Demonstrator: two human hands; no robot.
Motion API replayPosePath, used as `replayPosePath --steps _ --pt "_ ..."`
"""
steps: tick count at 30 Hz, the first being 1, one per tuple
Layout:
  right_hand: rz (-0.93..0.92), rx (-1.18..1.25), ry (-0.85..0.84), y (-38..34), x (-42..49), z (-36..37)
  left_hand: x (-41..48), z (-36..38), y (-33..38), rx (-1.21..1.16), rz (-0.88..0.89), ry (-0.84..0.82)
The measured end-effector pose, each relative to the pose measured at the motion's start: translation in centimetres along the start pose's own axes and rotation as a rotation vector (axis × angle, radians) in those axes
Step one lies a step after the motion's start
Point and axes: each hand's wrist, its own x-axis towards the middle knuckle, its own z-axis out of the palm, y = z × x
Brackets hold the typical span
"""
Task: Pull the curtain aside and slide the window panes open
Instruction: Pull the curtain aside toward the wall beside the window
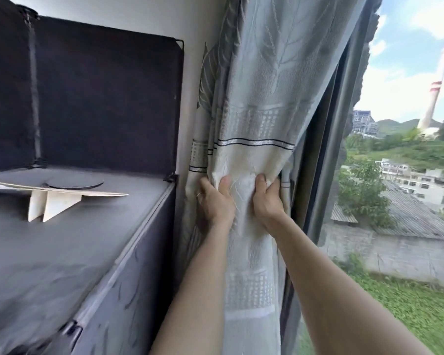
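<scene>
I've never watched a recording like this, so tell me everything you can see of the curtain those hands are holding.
The curtain is pale grey-green woven fabric with a leaf pattern, bands of small squares and thin dark stripes. It hangs bunched in folds between the white wall and the dark window frame, leaving the glass to its right uncovered. The left hand and right hand both clutch it side by side, creasing the cloth.

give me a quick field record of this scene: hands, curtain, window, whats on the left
left hand: gripping bunched fabric
right hand: gripping the same bunch, beside the left hand
curtain: pale grey-green leaf-patterned curtain, gathered against the white wall
window: dark-framed window, glass uncovered, buildings and a chimney outside
left side: dark fabric cabinet with a light wooden stand on top
</scene>
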Motion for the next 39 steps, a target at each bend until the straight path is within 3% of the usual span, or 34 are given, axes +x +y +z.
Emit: replayPosePath --steps 8,15,23,39 --pt "0.012 0.024 0.028 3.5 5.5 3.5 6.4 1.7 -1.0 0.086 -0.068 -0.015" --pt "0.033 -0.074 0.105 4.0 8.4 6.2 7.8 1.7 0.6 0.395 -0.131 0.054" --pt "0.013 -0.158 0.021 3.9 7.9 4.8 5.8 1.4 0.1 0.449 -0.075 0.059" --pt "0.161 -0.286 -0.003 -1.4 -13.4 -3.9 -10.6 -9.7 2.4 0.404 -0.086 -0.112"
